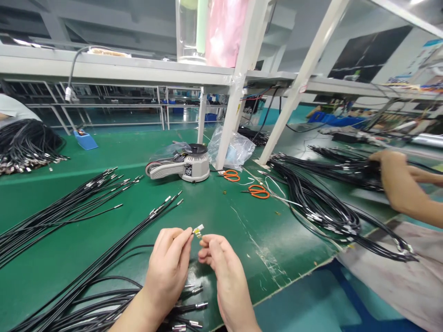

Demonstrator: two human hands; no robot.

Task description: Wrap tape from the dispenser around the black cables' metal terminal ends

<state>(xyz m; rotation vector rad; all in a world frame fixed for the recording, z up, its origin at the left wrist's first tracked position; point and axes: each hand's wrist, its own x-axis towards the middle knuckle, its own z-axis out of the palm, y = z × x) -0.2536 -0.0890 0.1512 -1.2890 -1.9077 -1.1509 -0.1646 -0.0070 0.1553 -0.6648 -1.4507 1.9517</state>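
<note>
My left hand (pixel 169 260) pinches a black cable (pixel 147 246) close to its silver connector end (pixel 200 228). A short piece of yellow tape (pixel 197 233) hangs from that end. My right hand (pixel 226 272) is closed, its thumb and fingertips at the lower end of the tape. Below my wrists lies a bundle of black cables (pixel 114 302) with metal ends. More straight black cables (pixel 138 230) run diagonally to the left of my hands.
Ahead stands a grey round tape dispenser (pixel 195 163). Two pairs of orange-handled scissors (pixel 259 192) lie right of it. Cable bundles (pixel 311 198) spread to the right, by a co-worker's arm (pixel 401 184). White shelf posts (pixel 235 106) rise from the green table (pixel 214 207).
</note>
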